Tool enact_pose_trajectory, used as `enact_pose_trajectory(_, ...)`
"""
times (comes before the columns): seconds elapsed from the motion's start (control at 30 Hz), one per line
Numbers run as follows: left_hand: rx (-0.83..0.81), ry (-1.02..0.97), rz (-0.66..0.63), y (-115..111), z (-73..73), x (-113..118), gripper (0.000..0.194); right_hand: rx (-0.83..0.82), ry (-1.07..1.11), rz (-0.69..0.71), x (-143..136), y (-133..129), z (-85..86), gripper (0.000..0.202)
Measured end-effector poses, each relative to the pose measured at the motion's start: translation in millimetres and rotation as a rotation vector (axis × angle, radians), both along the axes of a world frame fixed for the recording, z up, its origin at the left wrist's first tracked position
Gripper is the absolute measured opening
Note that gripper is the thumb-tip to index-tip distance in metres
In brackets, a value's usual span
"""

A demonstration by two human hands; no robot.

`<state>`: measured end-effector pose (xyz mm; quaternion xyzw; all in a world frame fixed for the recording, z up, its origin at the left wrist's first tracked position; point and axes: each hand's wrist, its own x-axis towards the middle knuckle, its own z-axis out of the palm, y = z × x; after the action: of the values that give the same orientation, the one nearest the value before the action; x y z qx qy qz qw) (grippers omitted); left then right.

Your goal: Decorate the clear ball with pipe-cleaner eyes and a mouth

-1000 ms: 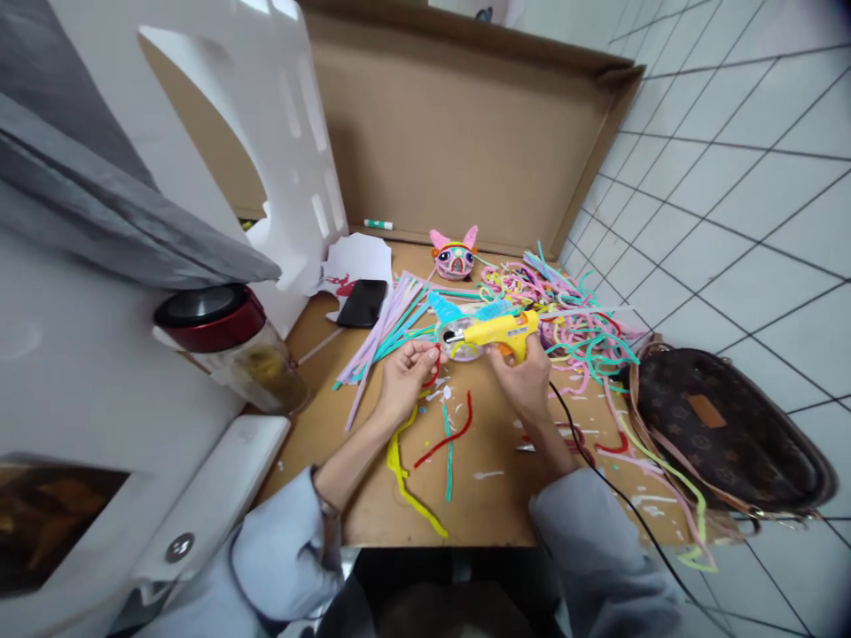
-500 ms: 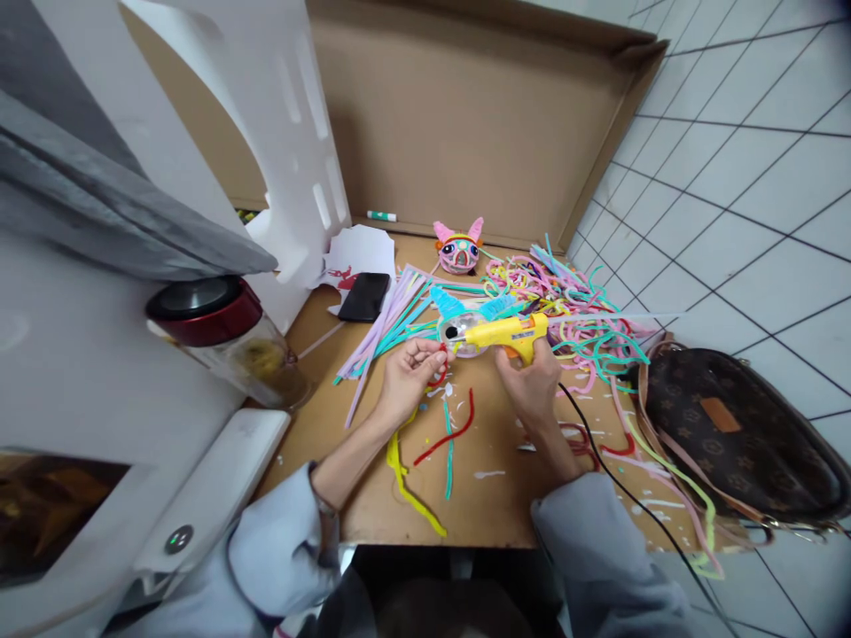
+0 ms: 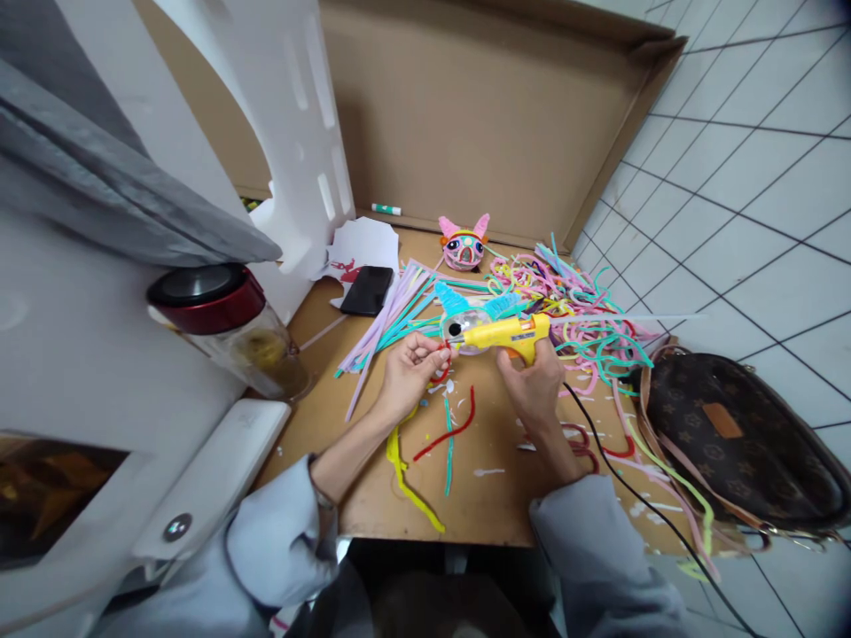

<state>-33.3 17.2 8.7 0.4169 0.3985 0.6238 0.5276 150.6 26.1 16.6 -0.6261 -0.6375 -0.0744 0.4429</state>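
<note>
My right hand [image 3: 533, 377] grips a yellow hot glue gun [image 3: 506, 335] by its handle, nozzle pointing left, with a long clear glue stick [image 3: 631, 317] out of its back. Between the thumb and fingers of my left hand [image 3: 413, 368] is a bent red pipe cleaner [image 3: 441, 372], close to the nozzle. Just behind the nozzle sits a clear round craft head with fuzzy blue ears [image 3: 455, 298] and a black eye; the gun hides part of it. In front of my hands lie a loose red pipe cleaner [image 3: 447, 438], a teal one [image 3: 449, 461] and a yellow one [image 3: 407, 492].
A pink-eared craft head [image 3: 464, 252] stands at the back. Pipe cleaners [image 3: 572, 306] are heaped to the right, beside a brown patterned bag [image 3: 745, 434]. On the left are a black phone [image 3: 367, 291] and a glass jar [image 3: 262, 354]. The gun's black cord [image 3: 621, 478] runs off the right front.
The glue gun's nozzle has come slightly lower and closer to the red pipe cleaner in my left hand. The view has shifted a little; otherwise both hands keep their holds.
</note>
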Motion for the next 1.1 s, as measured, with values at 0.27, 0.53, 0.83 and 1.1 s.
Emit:
enact_pose_trajectory(0.27, -0.004, -0.004, 0.026, -0.2, 1.5, 1.0, 0.036, -0.019, -0.036, -0.007, 1.3, 0.1, -0.1, 0.020)
enact_pose_trajectory(0.53, -0.013, -0.011, 0.027, 0.2, 2.0, 1.2, 0.034, 0.018, -0.080, 0.001, 2.5, 0.7, -1.4, 0.017)
enact_pose_trajectory(0.83, -0.012, -0.032, 0.008, 0.8, 0.4, 0.7, 0.033, 0.024, -0.137, -0.013, 5.2, -0.2, -2.9, 0.015)
enact_pose_trajectory(1.1, -0.033, -0.038, 0.010, -0.2, 3.4, 1.2, 0.035, 0.047, -0.096, 0.016, 3.8, -1.0, -0.5, 0.013)
